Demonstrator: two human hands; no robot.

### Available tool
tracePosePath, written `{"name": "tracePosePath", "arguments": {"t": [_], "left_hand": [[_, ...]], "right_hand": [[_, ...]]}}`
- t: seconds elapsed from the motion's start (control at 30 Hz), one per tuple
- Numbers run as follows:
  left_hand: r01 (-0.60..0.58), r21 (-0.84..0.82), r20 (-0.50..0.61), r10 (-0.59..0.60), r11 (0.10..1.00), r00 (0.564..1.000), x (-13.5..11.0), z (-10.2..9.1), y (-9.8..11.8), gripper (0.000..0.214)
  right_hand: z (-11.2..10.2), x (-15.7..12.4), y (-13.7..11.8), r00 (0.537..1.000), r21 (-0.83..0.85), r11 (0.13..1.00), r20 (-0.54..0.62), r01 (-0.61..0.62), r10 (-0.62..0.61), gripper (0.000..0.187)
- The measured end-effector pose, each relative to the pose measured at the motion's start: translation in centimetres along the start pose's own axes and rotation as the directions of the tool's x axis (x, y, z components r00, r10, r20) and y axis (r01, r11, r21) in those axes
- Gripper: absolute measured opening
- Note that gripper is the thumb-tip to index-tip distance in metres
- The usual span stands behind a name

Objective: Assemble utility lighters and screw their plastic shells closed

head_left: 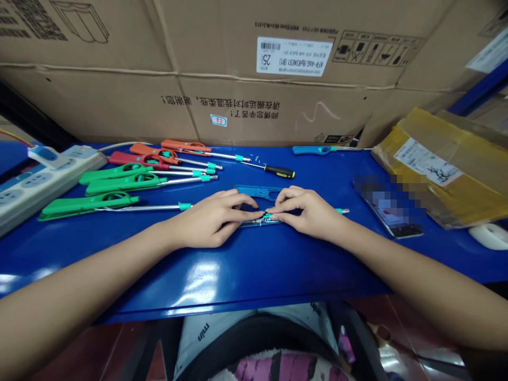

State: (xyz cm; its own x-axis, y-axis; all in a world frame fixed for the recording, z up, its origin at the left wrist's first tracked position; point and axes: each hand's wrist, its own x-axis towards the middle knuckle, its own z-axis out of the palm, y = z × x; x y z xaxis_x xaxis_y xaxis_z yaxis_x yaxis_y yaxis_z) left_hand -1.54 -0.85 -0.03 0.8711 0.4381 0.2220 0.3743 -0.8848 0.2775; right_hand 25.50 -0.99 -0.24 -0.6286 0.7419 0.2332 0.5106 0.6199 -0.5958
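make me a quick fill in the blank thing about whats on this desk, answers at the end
The white plastic power strip lies on the ______ side of the glossy blue tabletop.
Exactly ______ long green plastic lighters with metal necks lie there.
The slim metal-shafted screwdriver has a handle coloured black and ______.
The opened plastic casing with exposed wires is coloured ______.

Missing words: left; three; yellow; blue

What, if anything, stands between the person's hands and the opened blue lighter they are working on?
Nothing visible does: the left hand and right hand both have their fingers right at the opened blue lighter. The loose blue cover lies just beyond it, and the screwdriver farther back, so neither is in the way.
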Motion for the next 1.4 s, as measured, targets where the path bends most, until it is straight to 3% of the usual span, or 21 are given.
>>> {"name": "tracePosePath", "arguments": {"t": [0.27, 0.6, 0.8, 0.97, 1.17, 1.4], "left_hand": [[-0.02, -0.017, 0.004, 0.02, 1.0, 1.0, -0.1, -0.3, -0.1, 0.051], [0.018, 0.006, 0.077, -0.018, 1.0, 0.997, -0.1, -0.2, 0.1, 0.059], [-0.003, 0.126, 0.114, -0.011, 0.992, 0.993, 0.2, -0.1, 0.6, 0.062], [-0.02, 0.279, 0.146, -0.022, 0.96, 0.989, 0.2, -0.4, 1.0, 0.064], [-0.018, 0.299, 0.154, -0.03, 0.954, 0.988, 0.2, -0.4, 1.1, 0.062], [-0.007, 0.301, 0.138, -0.037, 0.953, 0.99, 0.1, -0.3, 1.2, 0.062]], "right_hand": [[-1.5, 0.2, 0.5, 0.992, 0.104, 0.993, 0.113, 0.049, -0.06, 0.022], [-1.2, 0.3, 1.1, 0.998, 0.126, 0.992, 0.06, 0.021, -0.028, 0.009], [-0.5, 0.1, 0.3, 1.0, 0.053, 0.999, -0.005, 0.008, -0.008, 0.007], [-1.8, 0.2, 0.2, 0.998, 0.042, 0.999, -0.054, -0.024, 0.026, 0.014], [-3.9, 0.2, 0.5, 0.982, 0.02, 0.995, 0.164, -0.101, 0.096, 0.016], [-3.4, 0.0, 0.4, 0.969, -0.008, 0.992, 0.215, -0.125, 0.124, 0.006]]}}
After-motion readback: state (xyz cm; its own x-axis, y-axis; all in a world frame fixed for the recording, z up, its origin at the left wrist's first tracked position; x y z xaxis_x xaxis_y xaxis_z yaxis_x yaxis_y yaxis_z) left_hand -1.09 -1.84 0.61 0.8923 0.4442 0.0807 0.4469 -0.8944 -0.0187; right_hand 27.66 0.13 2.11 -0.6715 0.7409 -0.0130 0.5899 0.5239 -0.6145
